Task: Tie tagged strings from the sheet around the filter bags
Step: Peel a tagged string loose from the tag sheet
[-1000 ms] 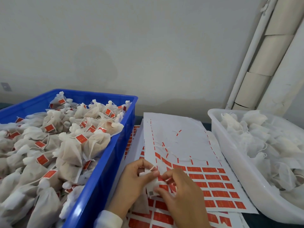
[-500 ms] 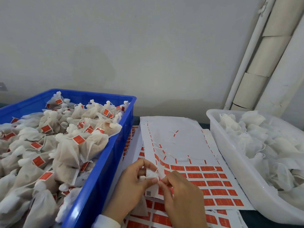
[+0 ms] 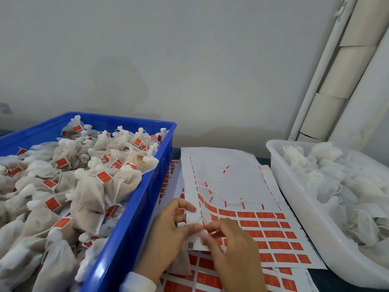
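Observation:
My left hand [image 3: 168, 234] grips the gathered neck of a white filter bag [image 3: 181, 263]; the bag's body hangs below my palm and is mostly hidden. My right hand [image 3: 233, 251] pinches a thin white string with a red tag right against that neck. Both hands meet over the near left corner of the white sheet [image 3: 227, 180], whose near half carries rows of red tags with strings. More tag sheets [image 3: 210, 279] lie underneath.
A blue crate [image 3: 134, 218] on the left is piled with tied, tagged bags. A white tub [image 3: 299, 209] on the right holds untied white bags. Behind stands a grey wall, with white pipes and cardboard tubes [image 3: 336, 81] at the right.
My hands have stayed in place while my fingers worked the string at the bag's neck; my right thumb and forefinger have shifted slightly along it. The camera view dipped a little.

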Demonstrator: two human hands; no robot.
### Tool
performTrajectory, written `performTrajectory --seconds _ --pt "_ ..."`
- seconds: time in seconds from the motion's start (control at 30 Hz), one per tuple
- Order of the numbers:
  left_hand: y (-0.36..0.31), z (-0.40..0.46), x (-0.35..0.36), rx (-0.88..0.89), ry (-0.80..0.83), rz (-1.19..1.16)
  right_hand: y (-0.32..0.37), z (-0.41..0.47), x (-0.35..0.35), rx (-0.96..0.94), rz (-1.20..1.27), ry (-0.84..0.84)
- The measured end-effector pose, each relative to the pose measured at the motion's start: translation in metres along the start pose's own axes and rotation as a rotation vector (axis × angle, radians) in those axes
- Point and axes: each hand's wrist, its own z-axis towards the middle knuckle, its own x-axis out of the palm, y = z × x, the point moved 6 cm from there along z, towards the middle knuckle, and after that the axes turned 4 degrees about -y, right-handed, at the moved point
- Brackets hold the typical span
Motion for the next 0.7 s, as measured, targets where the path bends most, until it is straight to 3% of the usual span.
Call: performTrajectory --seconds 0.07,0.23,0.33,0.7 --pt "0.001 0.001 0.000 -0.004 -0.011 -0.003 0.001 0.000 0.004 -0.008 0.009 0.042" --pt "0.002 0.001 0.002 -0.014 0.005 -0.026 0.011 0.000 -0.002 -0.017 -0.127 -0.035" --pt "0.000 -0.001 0.004 0.020 0.023 -0.003 0.005 -0.001 0.000 0.060 -0.063 -0.001" --pt "-0.002 -0.004 0.006 0.025 0.051 0.005 0.001 0.002 -0.003 0.032 -0.025 -0.003"
